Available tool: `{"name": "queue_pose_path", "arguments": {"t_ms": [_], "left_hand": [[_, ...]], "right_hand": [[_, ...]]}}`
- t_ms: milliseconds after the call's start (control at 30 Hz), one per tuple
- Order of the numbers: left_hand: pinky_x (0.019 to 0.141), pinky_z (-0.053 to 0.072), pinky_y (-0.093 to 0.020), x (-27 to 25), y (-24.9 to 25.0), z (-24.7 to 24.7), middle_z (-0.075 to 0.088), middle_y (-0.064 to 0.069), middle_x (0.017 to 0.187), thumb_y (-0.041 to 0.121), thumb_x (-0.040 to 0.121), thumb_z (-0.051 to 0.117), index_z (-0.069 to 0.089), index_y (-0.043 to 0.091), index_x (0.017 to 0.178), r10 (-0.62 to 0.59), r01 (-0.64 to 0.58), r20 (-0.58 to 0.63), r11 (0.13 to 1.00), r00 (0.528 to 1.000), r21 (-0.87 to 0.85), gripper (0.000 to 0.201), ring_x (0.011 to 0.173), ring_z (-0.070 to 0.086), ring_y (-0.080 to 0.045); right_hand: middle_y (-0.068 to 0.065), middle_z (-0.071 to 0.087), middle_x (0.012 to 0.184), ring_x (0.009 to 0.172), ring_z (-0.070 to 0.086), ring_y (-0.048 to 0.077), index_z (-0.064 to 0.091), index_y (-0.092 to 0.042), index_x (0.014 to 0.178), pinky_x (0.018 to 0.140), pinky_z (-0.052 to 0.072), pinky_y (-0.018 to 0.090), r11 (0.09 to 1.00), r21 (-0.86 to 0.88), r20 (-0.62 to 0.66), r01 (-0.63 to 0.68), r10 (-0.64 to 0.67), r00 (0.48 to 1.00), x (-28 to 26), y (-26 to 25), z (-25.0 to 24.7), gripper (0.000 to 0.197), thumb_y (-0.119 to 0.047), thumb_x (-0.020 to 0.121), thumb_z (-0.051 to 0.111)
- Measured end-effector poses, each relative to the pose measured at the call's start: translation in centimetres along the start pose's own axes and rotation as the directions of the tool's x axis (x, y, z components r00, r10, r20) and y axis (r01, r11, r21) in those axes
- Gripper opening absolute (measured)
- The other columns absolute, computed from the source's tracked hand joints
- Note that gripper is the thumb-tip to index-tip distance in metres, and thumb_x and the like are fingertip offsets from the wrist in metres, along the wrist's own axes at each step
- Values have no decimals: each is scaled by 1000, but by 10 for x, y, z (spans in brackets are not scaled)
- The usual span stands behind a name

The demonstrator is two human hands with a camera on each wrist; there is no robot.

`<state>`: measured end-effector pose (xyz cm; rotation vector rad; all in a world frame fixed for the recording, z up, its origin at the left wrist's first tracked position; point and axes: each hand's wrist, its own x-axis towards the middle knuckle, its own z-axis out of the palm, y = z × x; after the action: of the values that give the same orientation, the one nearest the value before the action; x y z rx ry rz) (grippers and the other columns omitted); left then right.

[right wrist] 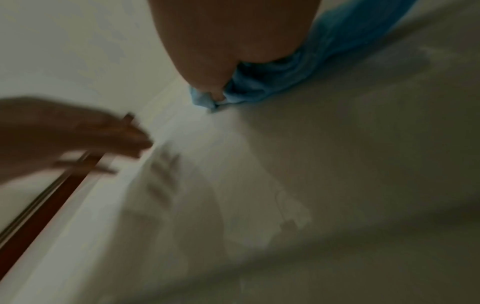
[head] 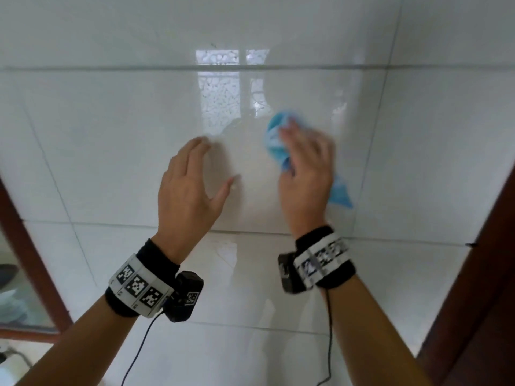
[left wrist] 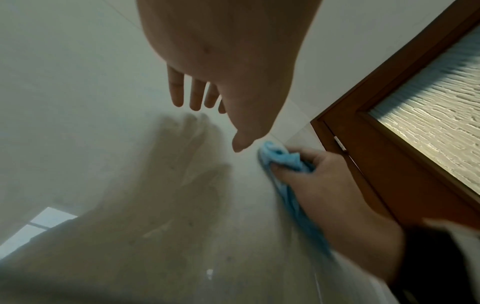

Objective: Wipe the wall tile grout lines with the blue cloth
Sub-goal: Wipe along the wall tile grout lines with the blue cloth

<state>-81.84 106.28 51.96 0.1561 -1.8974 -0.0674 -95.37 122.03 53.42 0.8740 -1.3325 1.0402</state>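
Brown door frames (head: 473, 274) hem the glossy wall tiles (head: 111, 149) on both sides; a grout line (head: 111, 68) runs across above my hands. The blue cloth (head: 274, 135) is bunched against the tile under my right hand (head: 305, 174), fingers curled round it (blurred). My left hand (head: 189, 188) is beside it, apart, fingers straight and spread.

head view faces the tiled wall (head: 111, 135) closely; both wrist views graze along the same wall.
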Motion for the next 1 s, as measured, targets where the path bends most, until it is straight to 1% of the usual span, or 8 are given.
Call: {"name": "queue_pose_path", "arguments": {"t_ms": [167,333,400,533,667,767,900,1000], "left_hand": [[123,33,-36,8,-41,-18,41,-18,161,15,99,54,42,0,154,-19,19,-40,1000,999,12,58,147,41,-34],[127,26,-39,18,-84,-31,31,-20,166,8,99,55,31,-1,160,-20,21,-28,999,999,41,66,153,32,-36],[128,25,-41,23,-99,-37,29,-21,167,5,99,56,29,-2,160,-11,13,-35,999,999,35,68,155,29,-36],[126,27,-53,37,-135,-51,28,-24,166,-4,97,52,27,-5,159,22,-21,-60,999,998,26,67,156,26,-38],[126,25,-55,47,-178,-72,27,-27,166,-9,94,42,26,-7,159,29,-28,-66,999,997,16,67,156,24,-40],[127,24,-54,50,-211,-94,25,-29,165,-11,90,39,24,-8,159,11,-9,-61,999,998,38,71,156,23,-41],[128,17,-56,50,-263,-111,23,-35,163,-13,86,40,19,-13,158,-38,41,-31,993,999,112,75,155,18,-49],[130,11,-54,45,-292,-118,16,-35,166,-18,81,38,14,-15,158,-116,113,22,988,993,108,81,157,9,-49]], "right_hand": [[1,66,140,115,54,26,73,-10,128,100,52,39,995,32,236,95,-100,967,-22,-18,11,51,12,83,63],[9,70,126,113,50,17,74,-11,123,103,34,4,997,1,-52,-83,83,995,78,-21,21,48,1,80,57],[7,70,129,114,46,14,74,-10,123,102,29,0,994,12,-124,-109,109,986,96,-31,36,47,5,80,60],[9,69,132,111,45,21,70,-6,128,102,40,25,997,61,76,54,-58,995,51,-85,87,56,13,76,63],[6,67,137,115,46,23,72,-5,125,103,48,38,961,79,397,264,-274,876,-6,-140,130,50,10,79,66],[3,63,130,111,51,27,72,-7,126,97,49,36,990,58,276,131,-142,951,28,-160,137,52,5,78,56],[6,64,134,125,50,21,69,-14,131,102,35,6,999,-22,83,-43,44,996,109,-173,154,45,-1,91,52],[4,63,136,127,49,17,70,-13,127,107,39,14,999,-12,55,-33,34,998,121,-187,188,41,4,91,62]]}}
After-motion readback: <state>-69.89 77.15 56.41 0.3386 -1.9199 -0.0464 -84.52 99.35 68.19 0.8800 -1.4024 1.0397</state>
